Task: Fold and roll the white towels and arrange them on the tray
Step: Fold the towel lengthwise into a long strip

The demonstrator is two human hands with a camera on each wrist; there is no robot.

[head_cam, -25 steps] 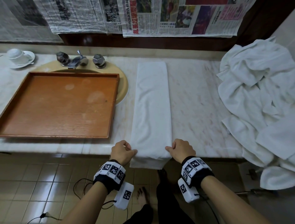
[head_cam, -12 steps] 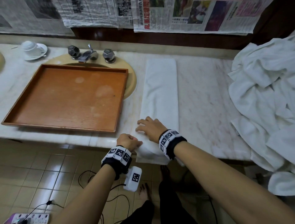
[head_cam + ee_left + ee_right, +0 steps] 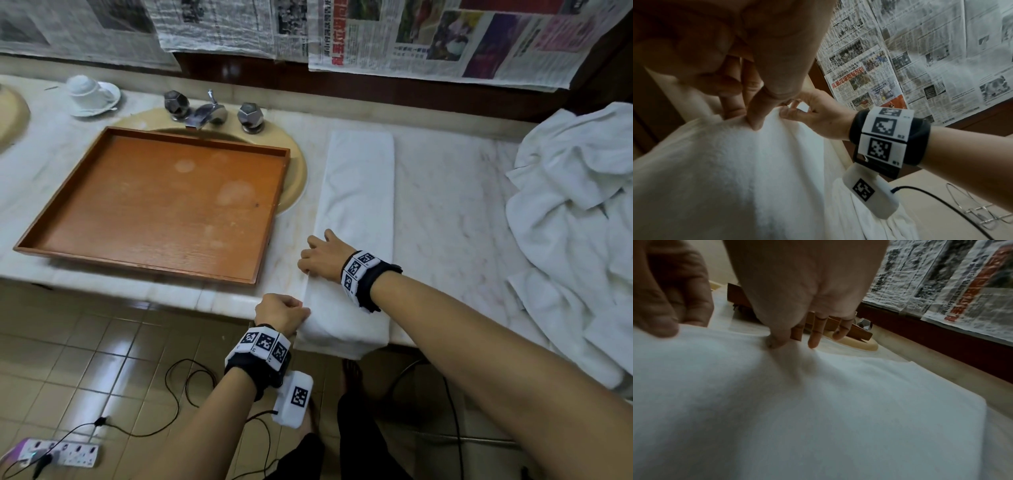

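A white towel (image 3: 359, 192), folded into a long narrow strip, lies on the marble counter (image 3: 445, 212) with its near end hanging over the front edge. My left hand (image 3: 301, 310) pinches the near left corner; the left wrist view shows thumb and fingers of that hand (image 3: 754, 120) closed on the cloth (image 3: 735, 170). My right hand (image 3: 306, 265) reaches across and pinches the towel's left edge a little farther back, thumb against forefinger (image 3: 777, 341). An empty wooden tray (image 3: 154, 198) sits over the sink to the left.
A heap of crumpled white towels (image 3: 575, 212) covers the counter's right end. A faucet (image 3: 209, 111) stands behind the tray, and a cup on a saucer (image 3: 90, 94) sits at the back left. A power strip (image 3: 61, 454) and cables lie on the tiled floor.
My right hand left the towel's near right corner, crossed over and took the left edge farther back. My left hand kept its hold on the near left corner.
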